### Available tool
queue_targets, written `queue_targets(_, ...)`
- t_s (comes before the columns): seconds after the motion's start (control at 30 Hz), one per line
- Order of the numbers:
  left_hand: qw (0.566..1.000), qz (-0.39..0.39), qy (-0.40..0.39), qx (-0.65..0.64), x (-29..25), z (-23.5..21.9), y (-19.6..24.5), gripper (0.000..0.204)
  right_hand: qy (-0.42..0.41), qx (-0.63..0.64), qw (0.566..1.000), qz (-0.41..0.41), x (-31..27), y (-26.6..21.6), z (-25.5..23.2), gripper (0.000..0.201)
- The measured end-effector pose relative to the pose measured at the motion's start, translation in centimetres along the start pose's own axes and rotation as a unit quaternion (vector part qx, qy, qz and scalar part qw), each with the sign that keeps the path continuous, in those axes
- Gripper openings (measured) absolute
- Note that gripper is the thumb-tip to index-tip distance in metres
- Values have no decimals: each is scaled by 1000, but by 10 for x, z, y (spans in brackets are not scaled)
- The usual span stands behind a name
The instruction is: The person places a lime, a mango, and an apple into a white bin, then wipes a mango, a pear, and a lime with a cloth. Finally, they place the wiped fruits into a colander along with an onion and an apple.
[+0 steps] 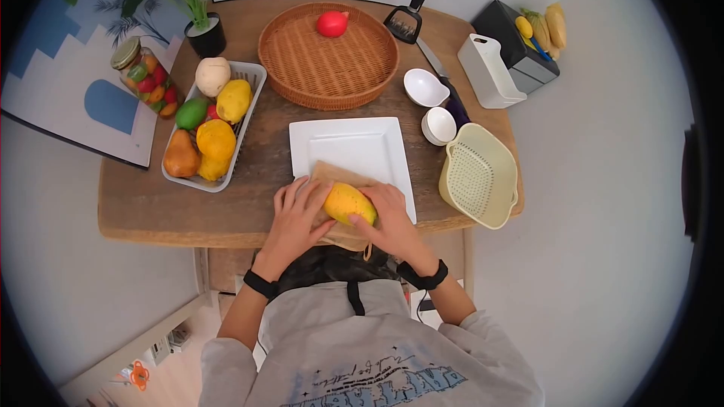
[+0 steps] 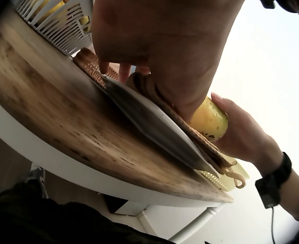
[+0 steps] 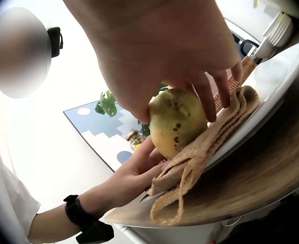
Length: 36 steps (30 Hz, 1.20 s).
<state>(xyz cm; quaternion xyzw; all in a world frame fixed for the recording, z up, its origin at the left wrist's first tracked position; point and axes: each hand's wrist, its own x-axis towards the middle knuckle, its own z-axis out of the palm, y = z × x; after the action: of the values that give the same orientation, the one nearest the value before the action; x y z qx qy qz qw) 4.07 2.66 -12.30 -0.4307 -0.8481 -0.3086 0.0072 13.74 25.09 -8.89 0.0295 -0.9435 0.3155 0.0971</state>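
Keep the plate (image 1: 347, 152) steady and the cloth (image 1: 326, 172) smooth. The left hand (image 1: 292, 224), fingers loosely spread, should brace; the right hand (image 1: 396, 224), clamped round the mango (image 1: 345, 200) on the cloth, should press lightly, thumb (image 1: 364, 225) especially.

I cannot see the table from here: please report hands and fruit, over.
Left hand, right hand: fingers around yellow fruit. Brown cloth under it, partly over white plate. Over.
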Motion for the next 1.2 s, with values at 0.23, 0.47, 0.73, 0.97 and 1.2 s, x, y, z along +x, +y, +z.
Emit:
queue_targets(0.23, 1000, 2, 8, -5, 1, 1, -1, 74, 87, 0, 996, -18, -2, 2, 5, 54)
queue_targets(0.47, 999, -9, 25, -37, 0, 4, -1, 76, 73, -17, 997, -11, -12, 1, 11, 58)
queue_targets(0.73, 1000, 2, 14, -17, 2, 1, -1, 78, 56, -53, 997, 5, -10, 10, 15, 51)
queue_targets(0.97, 1000, 0, 11, -13, 1, 2, -3, 77, 97, -26, 994, -38, -14, 1, 18, 64)
queue_targets(1.2, 1000, -5, 3, -15, 1, 2, -2, 78, 80, -6, 996, 24, -18, 6, 19, 69)
